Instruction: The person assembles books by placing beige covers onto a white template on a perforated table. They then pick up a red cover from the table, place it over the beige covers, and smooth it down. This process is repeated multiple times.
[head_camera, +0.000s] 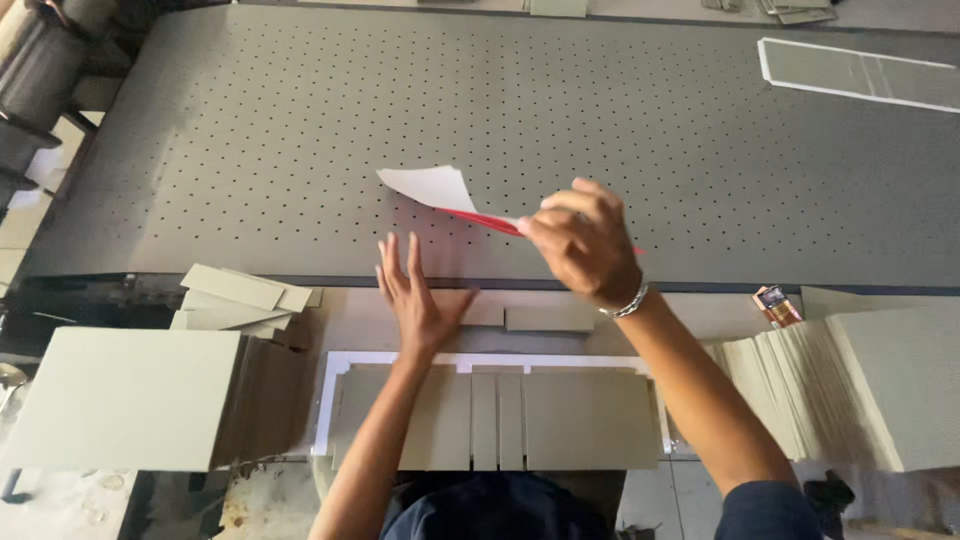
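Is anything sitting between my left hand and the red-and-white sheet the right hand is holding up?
Nothing visible. The left hand lies flat and open on the table edge; the right hand pinches the red-and-white sheet just above it, over the bare perforated grey surface.

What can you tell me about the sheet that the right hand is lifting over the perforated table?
The sheet looks like thin, flexible paper, white on the side facing the camera and red on its underside, which shows as a narrow red edge. It is lifted off the grey perforated table and curls upward at its far left corner. The right hand pinches its right end between the fingertips. The left hand lies flat and open just below it, not touching the sheet as far as I can see.
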